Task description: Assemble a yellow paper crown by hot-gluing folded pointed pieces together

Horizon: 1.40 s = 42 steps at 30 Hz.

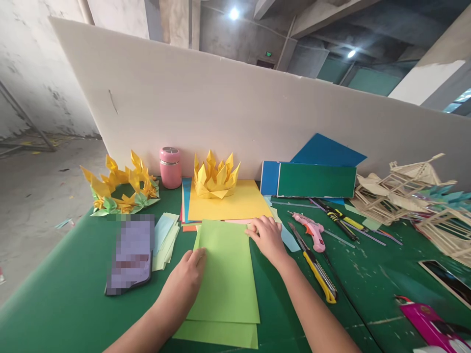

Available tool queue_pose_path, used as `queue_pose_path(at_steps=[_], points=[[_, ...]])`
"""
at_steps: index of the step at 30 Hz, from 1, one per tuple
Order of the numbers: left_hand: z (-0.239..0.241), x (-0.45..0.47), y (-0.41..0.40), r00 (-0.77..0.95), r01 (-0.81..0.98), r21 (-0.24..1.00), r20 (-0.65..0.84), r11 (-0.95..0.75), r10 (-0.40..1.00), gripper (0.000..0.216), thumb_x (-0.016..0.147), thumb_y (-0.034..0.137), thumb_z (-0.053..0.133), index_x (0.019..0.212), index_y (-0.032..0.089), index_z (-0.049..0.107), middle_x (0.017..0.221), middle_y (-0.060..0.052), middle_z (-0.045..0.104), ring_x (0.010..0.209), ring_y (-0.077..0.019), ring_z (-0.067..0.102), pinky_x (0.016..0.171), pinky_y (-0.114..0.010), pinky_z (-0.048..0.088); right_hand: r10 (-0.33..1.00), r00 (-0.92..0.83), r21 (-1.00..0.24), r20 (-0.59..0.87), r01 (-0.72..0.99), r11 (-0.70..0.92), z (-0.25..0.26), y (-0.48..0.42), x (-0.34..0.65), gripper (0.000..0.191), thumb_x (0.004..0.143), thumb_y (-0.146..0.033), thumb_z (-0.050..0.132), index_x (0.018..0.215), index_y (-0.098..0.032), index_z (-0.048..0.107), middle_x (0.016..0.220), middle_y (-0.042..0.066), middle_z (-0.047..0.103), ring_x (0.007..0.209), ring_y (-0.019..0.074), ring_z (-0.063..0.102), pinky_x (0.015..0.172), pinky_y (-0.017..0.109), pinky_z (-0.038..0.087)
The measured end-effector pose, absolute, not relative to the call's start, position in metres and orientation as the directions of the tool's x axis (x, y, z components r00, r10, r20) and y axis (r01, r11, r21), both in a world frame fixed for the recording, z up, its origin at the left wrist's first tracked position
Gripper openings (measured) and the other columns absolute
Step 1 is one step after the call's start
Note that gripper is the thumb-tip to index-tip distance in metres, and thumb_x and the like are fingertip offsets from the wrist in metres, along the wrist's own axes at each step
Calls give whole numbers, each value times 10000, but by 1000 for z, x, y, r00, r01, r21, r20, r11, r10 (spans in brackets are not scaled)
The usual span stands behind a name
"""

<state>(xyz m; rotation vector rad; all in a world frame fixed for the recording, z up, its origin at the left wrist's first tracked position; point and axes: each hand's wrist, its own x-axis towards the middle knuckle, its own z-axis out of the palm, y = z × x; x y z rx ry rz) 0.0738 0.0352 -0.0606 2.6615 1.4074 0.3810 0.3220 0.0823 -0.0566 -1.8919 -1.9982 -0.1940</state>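
Observation:
A light green paper sheet (pixel 226 274) lies on top of a second green sheet in front of me on the green table (pixel 73 304). My left hand (pixel 186 279) rests on the sheet's left edge, its fingers curled down against the paper. My right hand (pixel 268 238) presses the sheet's upper right corner with bent fingers. Just beyond the sheet lie a large yellow sheet (pixel 228 203) and a folded yellow paper crown (pixel 216 177).
A yellow-and-green paper wreath (pixel 119 192), a pink jar (pixel 170 167) and a phone (pixel 130 255) are at the left. A pink glue gun (pixel 312 230), a yellow utility knife (pixel 318 272), blue and green card (pixel 316 180) and wooden stick models (pixel 408 196) are at the right. A white board (pixel 235 113) walls the back.

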Motion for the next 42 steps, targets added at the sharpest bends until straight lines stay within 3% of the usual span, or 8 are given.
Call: queue_pose_path(at_steps=[5,11,15,20,26,32,39,42], points=[[-61,69,35,520,726,319,326,-609,790,502,759,-67,297,1067,177,610,1127,-109,622,898,-197,643,803,-338,554,894,11,-144,448,988,60,-56,90,318,234,896,-286,540,678,-205,507,741,33,562,774,217,497,665,301,293],[-46,69,35,347,647,479,509,-594,788,299,898,79,315,870,192,590,1046,-84,517,663,-110,582,606,-271,534,809,60,-77,585,997,-19,-51,33,346,344,959,-435,326,840,-201,549,867,112,591,789,261,517,669,357,368],[-43,69,32,354,533,473,628,-702,693,310,885,44,343,815,198,603,942,-49,482,696,-113,550,609,-245,502,795,123,-24,594,990,-136,-61,-5,377,416,953,-452,252,909,-175,560,896,167,605,779,291,534,681,411,418],[-51,57,24,472,381,387,699,-839,537,353,869,23,367,843,238,645,865,-31,491,735,-125,545,646,-227,491,822,230,-63,520,971,-232,-77,-23,394,323,929,-346,252,929,-179,528,869,169,610,724,296,569,597,402,447],[-55,53,28,462,505,372,646,-779,608,367,894,107,350,810,238,682,811,-48,570,710,-150,566,655,-260,509,814,235,-93,531,971,-219,-76,-22,398,340,931,-400,236,932,-189,503,848,169,614,703,298,573,579,398,445],[-45,64,43,413,624,425,533,-655,739,377,812,-11,314,761,192,628,820,-47,566,693,-143,589,621,-255,520,810,226,-60,541,971,-231,-79,-17,406,443,947,-465,166,961,-177,503,761,156,632,635,293,573,561,380,423],[-47,60,43,419,730,317,492,-605,763,439,741,-71,310,802,203,648,848,-58,609,752,-186,604,640,-305,530,814,221,-72,537,973,-217,-76,-18,409,428,947,-413,172,984,-163,517,722,147,657,616,290,607,578,394,448],[-44,60,42,431,790,256,415,-557,802,432,765,-46,329,818,205,676,869,-65,658,735,-211,590,655,-354,524,793,267,-153,547,964,-218,-67,-22,403,423,928,-449,233,1003,-162,535,813,172,679,695,306,633,598,406,478]])
